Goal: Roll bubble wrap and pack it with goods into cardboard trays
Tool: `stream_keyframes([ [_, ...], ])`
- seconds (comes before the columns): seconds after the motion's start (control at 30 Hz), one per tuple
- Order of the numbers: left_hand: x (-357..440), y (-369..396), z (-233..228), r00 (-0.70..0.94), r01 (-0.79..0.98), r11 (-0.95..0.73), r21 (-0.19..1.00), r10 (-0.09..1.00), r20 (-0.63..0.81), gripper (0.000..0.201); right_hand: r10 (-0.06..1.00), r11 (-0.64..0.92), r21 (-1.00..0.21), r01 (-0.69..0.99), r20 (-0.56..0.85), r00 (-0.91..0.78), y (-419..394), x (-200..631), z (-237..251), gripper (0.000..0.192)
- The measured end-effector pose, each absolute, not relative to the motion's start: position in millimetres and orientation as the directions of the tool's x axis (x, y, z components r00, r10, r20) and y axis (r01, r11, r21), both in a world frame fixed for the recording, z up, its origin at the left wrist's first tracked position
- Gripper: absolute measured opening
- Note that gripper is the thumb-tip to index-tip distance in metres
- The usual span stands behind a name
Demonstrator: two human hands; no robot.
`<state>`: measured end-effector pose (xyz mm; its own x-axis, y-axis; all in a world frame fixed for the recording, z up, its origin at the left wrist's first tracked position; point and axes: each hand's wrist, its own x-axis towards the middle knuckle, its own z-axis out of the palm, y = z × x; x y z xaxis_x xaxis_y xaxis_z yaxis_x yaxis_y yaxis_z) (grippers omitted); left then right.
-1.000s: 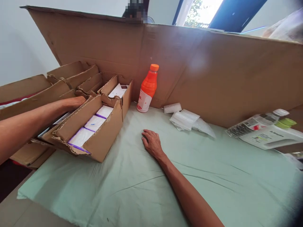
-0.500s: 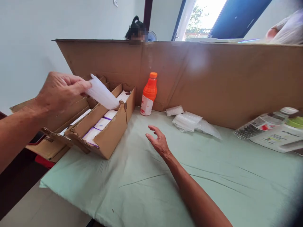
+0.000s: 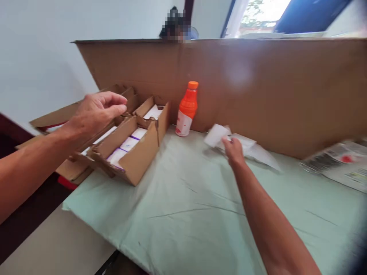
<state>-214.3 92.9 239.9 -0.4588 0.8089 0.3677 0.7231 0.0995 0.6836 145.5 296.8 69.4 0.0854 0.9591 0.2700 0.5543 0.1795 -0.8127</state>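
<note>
My left hand (image 3: 96, 114) hovers over the open cardboard boxes (image 3: 137, 164) at the left, with its fingers loosely apart and nothing in them. White packs with purple edges (image 3: 129, 144) lie in a row in the nearest box. My right hand (image 3: 233, 151) reaches to the back of the table and grips a small white packet (image 3: 215, 134), right beside a pile of clear plastic bags (image 3: 258, 151). The picture is blurred by motion.
An orange bottle (image 3: 187, 109) stands against a tall cardboard wall (image 3: 258, 88) along the table's back. A pale green cloth (image 3: 186, 206) covers the table. Printed packages (image 3: 338, 162) lie at the right. Another person's head (image 3: 174, 26) shows behind the wall.
My left hand lifted a white packet out of the boxes and no longer holds it. My right hand left the cloth, moved right and back, and now grips a white packet.
</note>
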Motion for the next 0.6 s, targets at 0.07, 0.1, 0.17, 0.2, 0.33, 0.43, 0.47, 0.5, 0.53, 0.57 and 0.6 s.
stream_keyframes([
  [0.07, -255.8, 90.9, 246.9, -0.586, 0.707, 0.207, 0.677, 0.707, 0.396, 0.045, 0.952, 0.19, -0.791, 0.581, 0.293, 0.087, 307.5, 150.9, 51.4, 0.04],
  [0.1, -275.4, 91.3, 248.9, -0.629, 0.701, 0.268, 0.661, 0.669, 0.397, 0.046, 0.943, 0.227, -0.771, 0.596, 0.326, 0.062, 307.0, 148.0, 39.5, 0.039],
  [0.17, -308.5, 95.7, 250.1, -0.674, 0.697, 0.372, 0.613, 0.631, 0.384, 0.048, 0.917, 0.343, -0.694, 0.633, 0.393, -0.067, 297.6, 130.7, 12.8, 0.035],
  [0.2, -321.4, 100.0, 249.6, -0.68, 0.699, 0.405, 0.59, 0.631, 0.373, 0.049, 0.897, 0.407, -0.636, 0.656, 0.413, -0.156, 290.8, 117.2, -0.1, 0.033],
  [0.33, -352.4, 131.1, 246.0, -0.635, 0.726, 0.424, 0.542, 0.715, 0.291, 0.044, 0.832, 0.551, -0.407, 0.729, 0.336, -0.441, 267.3, 55.5, -33.1, 0.03],
  [0.43, -367.2, 165.6, 243.9, -0.574, 0.762, 0.399, 0.509, 0.78, 0.247, 0.035, 0.808, 0.584, -0.319, 0.747, 0.316, -0.497, 260.5, 30.4, -39.8, 0.032],
  [0.47, -372.3, 178.1, 242.7, -0.557, 0.772, 0.393, 0.5, 0.797, 0.234, 0.032, 0.798, 0.595, -0.301, 0.745, 0.328, -0.505, 259.9, 28.1, -40.9, 0.032],
  [0.5, -377.6, 190.5, 241.0, -0.541, 0.779, 0.388, 0.492, 0.813, 0.216, 0.029, 0.788, 0.607, -0.289, 0.741, 0.344, -0.511, 259.8, 28.0, -41.9, 0.033],
  [0.53, -382.8, 202.7, 238.7, -0.529, 0.784, 0.387, 0.486, 0.826, 0.196, 0.026, 0.778, 0.617, -0.28, 0.735, 0.358, -0.517, 260.1, 29.6, -43.1, 0.033],
  [0.57, -387.9, 214.5, 235.6, -0.522, 0.786, 0.39, 0.481, 0.835, 0.176, 0.024, 0.769, 0.627, -0.274, 0.73, 0.37, -0.522, 260.7, 32.0, -44.3, 0.032],
  [0.6, -392.8, 225.6, 231.8, -0.521, 0.784, 0.391, 0.482, 0.837, 0.168, 0.023, 0.762, 0.634, -0.269, 0.725, 0.38, -0.525, 261.3, 34.6, -45.6, 0.032],
])
